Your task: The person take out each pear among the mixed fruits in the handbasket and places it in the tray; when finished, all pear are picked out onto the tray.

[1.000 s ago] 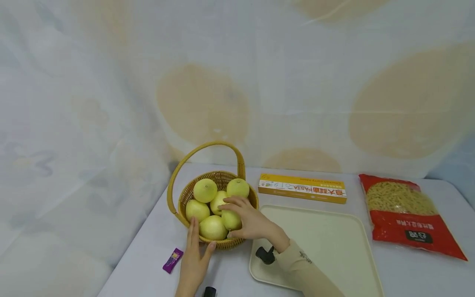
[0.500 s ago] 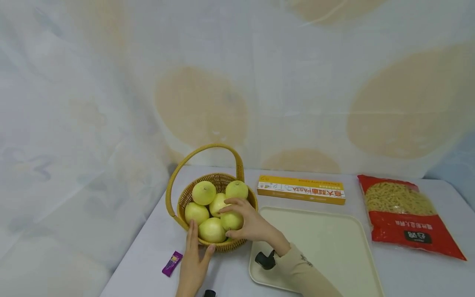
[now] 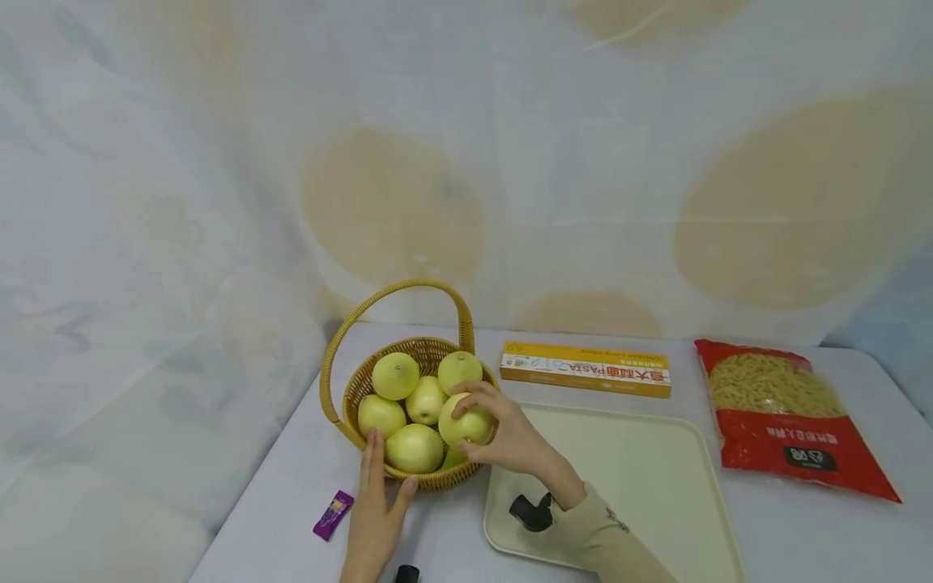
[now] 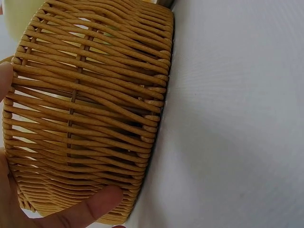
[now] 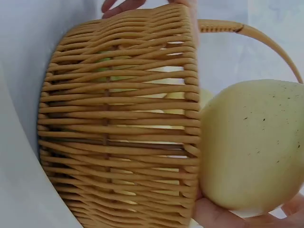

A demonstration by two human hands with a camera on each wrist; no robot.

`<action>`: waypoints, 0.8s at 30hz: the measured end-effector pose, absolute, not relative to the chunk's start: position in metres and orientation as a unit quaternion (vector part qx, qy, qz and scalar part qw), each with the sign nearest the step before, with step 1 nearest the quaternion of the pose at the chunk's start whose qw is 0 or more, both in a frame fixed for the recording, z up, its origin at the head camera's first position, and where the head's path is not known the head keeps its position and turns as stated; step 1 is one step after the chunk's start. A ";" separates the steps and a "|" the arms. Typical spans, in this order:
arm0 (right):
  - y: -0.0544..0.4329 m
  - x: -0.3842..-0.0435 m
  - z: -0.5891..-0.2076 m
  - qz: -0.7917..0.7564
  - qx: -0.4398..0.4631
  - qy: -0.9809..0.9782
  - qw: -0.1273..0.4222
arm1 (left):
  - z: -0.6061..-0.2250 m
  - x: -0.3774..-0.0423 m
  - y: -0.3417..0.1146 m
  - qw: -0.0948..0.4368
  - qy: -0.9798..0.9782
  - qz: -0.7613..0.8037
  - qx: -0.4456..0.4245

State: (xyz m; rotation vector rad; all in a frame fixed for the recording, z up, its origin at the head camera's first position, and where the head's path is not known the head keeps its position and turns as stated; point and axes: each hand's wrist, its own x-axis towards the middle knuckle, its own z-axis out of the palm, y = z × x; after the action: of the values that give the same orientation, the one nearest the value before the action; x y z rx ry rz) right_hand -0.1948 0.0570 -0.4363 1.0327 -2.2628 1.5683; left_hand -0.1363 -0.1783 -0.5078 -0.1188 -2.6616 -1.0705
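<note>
My right hand (image 3: 503, 425) grips a pale yellow-green pear (image 3: 466, 419) at the right side of a woven basket (image 3: 437, 482). In the right wrist view this speckled pear (image 5: 254, 145) is large beside the basket's rim, with fingers (image 5: 223, 216) curled under it. My left hand (image 3: 375, 518) touches the basket's near left side, its fingers straight at the rim and its thumb against the wall. The left wrist view has one digit (image 4: 102, 202) lying along the wicker. Several pears (image 3: 414, 448) fill the basket, and a greener fruit (image 3: 455, 458) shows below the held one.
A cream tray (image 3: 641, 478) lies right of the basket, partly under my right forearm. Behind it is a yellow pasta box (image 3: 583, 368); farther right, a red pasta bag (image 3: 798, 421). A small purple packet (image 3: 334, 515) lies left of my left hand. The basket handle (image 3: 397, 287) arches up.
The right hand has drawn its pear up and slightly to the right, uncovering the greener fruit underneath and more of the middle pear. My left hand stays on the basket.
</note>
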 end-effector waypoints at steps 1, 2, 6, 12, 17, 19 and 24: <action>0.058 -0.194 -0.436 0.534 0.345 -0.765 0.103 | -0.507 -0.136 -0.178 0.133 -0.919 -0.370 -0.042; 0.060 -0.194 -0.436 0.538 0.338 -0.765 0.105 | -0.507 -0.137 -0.178 0.134 -0.918 -0.370 -0.043; 0.069 -0.192 -0.433 0.561 0.300 -0.766 0.091 | -0.507 -0.137 -0.177 0.135 -0.919 -0.368 -0.044; 0.085 -0.193 -0.434 0.598 0.243 -0.758 0.095 | -0.505 -0.136 -0.179 0.132 -0.919 -0.368 -0.043; 0.094 -0.195 -0.442 0.614 0.216 -0.753 0.100 | -0.504 -0.136 -0.180 0.132 -0.919 -0.369 -0.044; 0.098 -0.195 -0.446 0.622 0.202 -0.750 0.094 | -0.504 -0.136 -0.180 0.130 -0.918 -0.372 -0.044; 0.108 -0.196 -0.454 0.646 0.168 -0.740 0.084 | -0.502 -0.135 -0.179 0.120 -0.917 -0.379 -0.042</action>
State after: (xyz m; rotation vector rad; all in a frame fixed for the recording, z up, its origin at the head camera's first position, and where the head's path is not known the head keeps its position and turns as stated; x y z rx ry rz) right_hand -0.1958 0.1076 -0.4544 0.5005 -2.2090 1.9267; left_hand -0.1346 -0.1795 -0.5021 -0.1230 -2.6786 -1.1065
